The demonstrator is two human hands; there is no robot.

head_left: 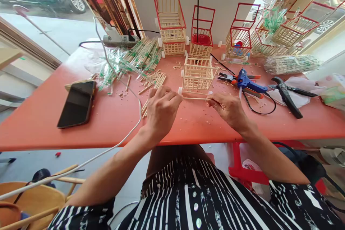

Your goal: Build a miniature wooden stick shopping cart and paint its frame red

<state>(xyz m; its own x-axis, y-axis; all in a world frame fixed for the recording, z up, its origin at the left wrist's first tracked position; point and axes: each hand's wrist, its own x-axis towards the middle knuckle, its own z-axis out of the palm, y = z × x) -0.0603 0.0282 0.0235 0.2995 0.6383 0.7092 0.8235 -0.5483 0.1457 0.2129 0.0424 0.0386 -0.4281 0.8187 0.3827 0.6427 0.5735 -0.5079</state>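
the thin wooden stick (195,99) could be snapping if either grip is twisting too hard, or knocking the small wooden cart (198,87) just past it if it is tilting toward 12 o'clock. it is spanning the gap over the tabletop (194,124): fingers of the right hand (228,108) are clamping its 3 o'clock end, the left hand's (163,110) its 9 o'clock end.
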